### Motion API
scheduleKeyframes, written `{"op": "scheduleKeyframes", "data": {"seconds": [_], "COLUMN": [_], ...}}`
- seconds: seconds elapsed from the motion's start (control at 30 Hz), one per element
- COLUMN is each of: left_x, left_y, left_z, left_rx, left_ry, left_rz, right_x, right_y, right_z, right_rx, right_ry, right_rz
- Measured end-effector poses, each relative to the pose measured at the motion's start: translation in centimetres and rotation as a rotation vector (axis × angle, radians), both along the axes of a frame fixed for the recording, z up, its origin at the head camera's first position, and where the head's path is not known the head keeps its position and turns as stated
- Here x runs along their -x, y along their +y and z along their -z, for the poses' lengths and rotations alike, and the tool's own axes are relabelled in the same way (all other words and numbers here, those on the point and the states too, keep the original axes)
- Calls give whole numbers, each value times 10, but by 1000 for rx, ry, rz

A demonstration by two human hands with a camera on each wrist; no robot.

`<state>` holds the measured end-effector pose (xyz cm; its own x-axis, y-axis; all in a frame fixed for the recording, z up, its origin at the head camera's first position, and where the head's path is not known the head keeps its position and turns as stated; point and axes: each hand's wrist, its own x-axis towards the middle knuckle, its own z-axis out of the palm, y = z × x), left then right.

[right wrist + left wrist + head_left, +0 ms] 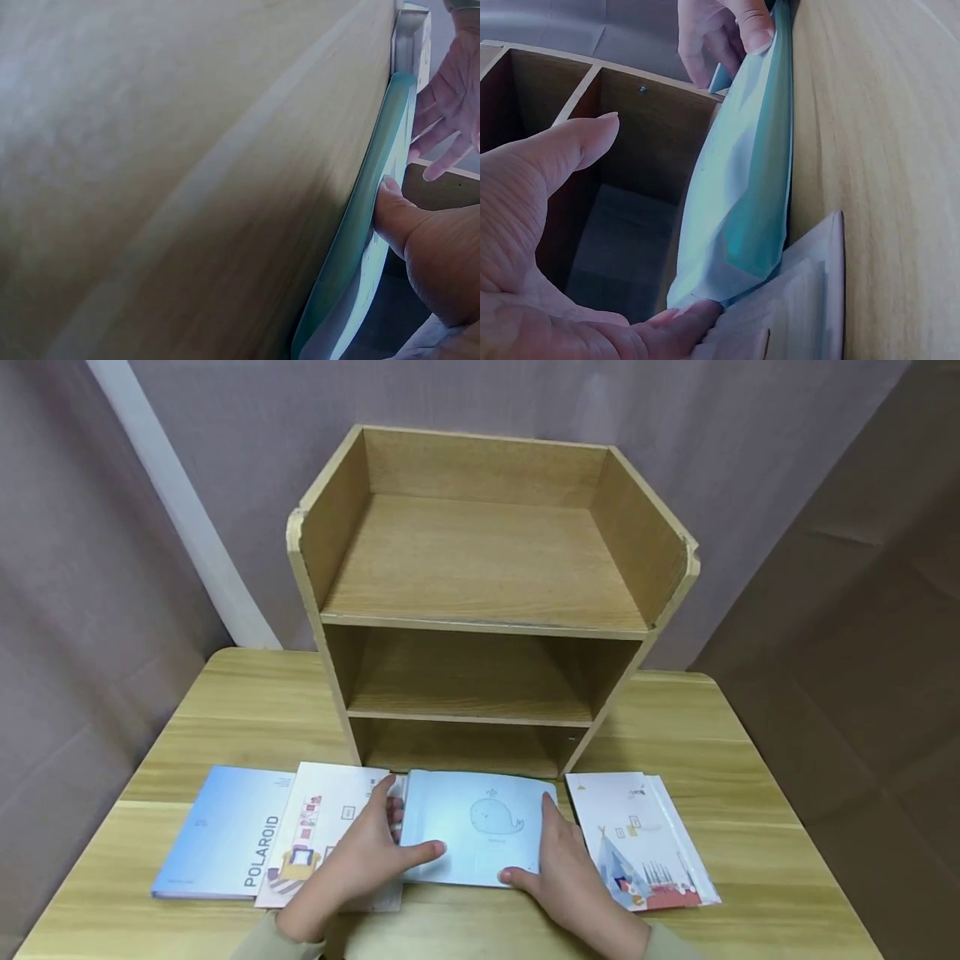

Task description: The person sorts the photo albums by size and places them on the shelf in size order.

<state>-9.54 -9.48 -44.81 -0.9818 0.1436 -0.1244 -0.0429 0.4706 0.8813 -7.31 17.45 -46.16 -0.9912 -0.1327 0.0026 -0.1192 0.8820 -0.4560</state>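
Note:
A light-blue book [468, 835] with a whale drawn on its cover lies flat before the shelf. My left hand [371, 847] spreads at its left edge: in the left wrist view the fingertips touch the edge while the thumb [592, 142] stays raised off the cover. At the opposite side, my right hand [566, 868] holds the book by its right edge, thumb [394, 206] pressed near the front edge and fingers along the side. Under my left hand is a white book [326, 802] with an armchair picture, which overlaps a blue POLAROID book [221, 835].
A wooden shelf unit [480, 627] with an open top tray and two compartments below stands behind the books. To the right lies a white book [626, 827] with a tent picture, a further book edge showing beneath it. All rest on a wooden table [765, 843].

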Motion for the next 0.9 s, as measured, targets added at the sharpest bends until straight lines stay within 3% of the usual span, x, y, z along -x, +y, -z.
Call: {"op": "scheduleKeyframes", "data": {"seconds": [0.3,0.6,0.73,0.83,0.9], "left_x": [4,5,8,9,8], "left_y": [-7,-16,-16,-17,-16], "left_z": [7,3,-1,-4,-7], "left_rx": [-80,-282,-319,-306,-305], "left_ry": [-36,-102,-131,-129,-112], "left_rz": [-1,-60,-87,-66,-12], "right_x": [5,0,-1,0,2], "right_y": [1,0,2,3,4], "right_z": [7,7,5,4,4], "right_rx": [-28,-24,-7,6,11], "right_ry": [32,31,17,2,-11], "right_rz": [8,14,7,2,4]}}
